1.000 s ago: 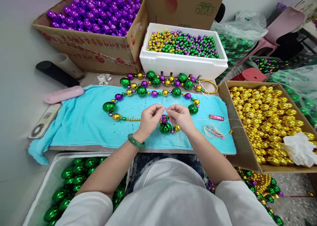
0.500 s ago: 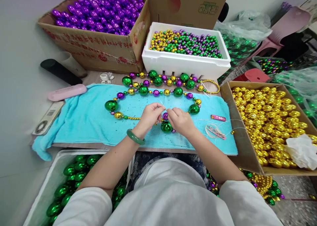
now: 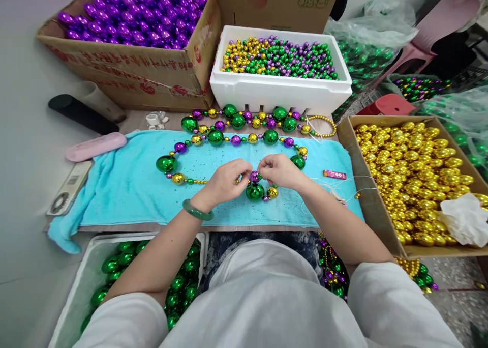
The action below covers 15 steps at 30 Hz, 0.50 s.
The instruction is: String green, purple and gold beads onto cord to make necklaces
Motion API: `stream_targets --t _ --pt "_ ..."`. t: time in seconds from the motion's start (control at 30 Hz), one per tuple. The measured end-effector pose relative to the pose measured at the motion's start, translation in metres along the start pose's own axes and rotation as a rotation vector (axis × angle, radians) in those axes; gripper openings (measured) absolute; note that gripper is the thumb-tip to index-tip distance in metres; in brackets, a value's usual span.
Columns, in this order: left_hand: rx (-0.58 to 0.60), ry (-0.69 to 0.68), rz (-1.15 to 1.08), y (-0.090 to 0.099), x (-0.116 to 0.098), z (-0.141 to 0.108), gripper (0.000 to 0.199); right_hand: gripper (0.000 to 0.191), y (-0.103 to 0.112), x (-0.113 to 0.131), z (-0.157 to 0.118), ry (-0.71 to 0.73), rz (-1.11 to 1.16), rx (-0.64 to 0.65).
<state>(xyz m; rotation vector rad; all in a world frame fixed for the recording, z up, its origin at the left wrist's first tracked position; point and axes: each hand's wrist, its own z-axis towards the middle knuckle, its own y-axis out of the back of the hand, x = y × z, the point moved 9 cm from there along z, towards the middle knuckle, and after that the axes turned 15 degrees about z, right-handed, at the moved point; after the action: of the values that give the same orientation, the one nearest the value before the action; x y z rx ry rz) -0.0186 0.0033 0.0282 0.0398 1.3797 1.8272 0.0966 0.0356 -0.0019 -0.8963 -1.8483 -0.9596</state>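
Note:
A bead necklace of green, purple and gold beads lies in a loop on a turquoise towel. My left hand is closed in a pinch at the loop's near side, left of a purple bead. Just right of that bead, my right hand pinches too, its fingertips close to a small green bead. The thin thread seen at the fingers a moment ago is hard to make out now. Below the hands rest a large green bead and a gold bead.
A second bead necklace lies behind the towel. Around it stand a carton of purple beads, a white foam box, a carton of gold beads and a foam box of green beads. A small pink packet lies on the right.
My hands have drawn slightly apart, uncovering more of the purple bead and a gold bead beneath. My right forearm now partly covers the thread coil. The view has shifted a little.

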Motion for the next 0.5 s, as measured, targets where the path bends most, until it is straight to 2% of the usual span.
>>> stream_targets --t 0.07,0.23,0.4,0.5 --pt "-0.054 -0.107 0.109 0.003 -0.006 -0.002 0.016 0.010 0.001 -0.004 0.002 -0.053 0.064 0.012" --pt "-0.194 -0.190 0.228 0.004 -0.007 -0.007 0.025 0.010 0.000 -0.012 0.005 -0.134 0.285 0.068" --pt "-0.260 -0.120 0.246 0.002 -0.003 -0.008 0.010 0.010 -0.005 -0.013 0.005 -0.188 0.431 0.118" --pt "-0.264 -0.113 0.194 0.002 -0.005 -0.007 0.011 0.009 -0.007 -0.014 0.005 -0.198 0.470 0.128"
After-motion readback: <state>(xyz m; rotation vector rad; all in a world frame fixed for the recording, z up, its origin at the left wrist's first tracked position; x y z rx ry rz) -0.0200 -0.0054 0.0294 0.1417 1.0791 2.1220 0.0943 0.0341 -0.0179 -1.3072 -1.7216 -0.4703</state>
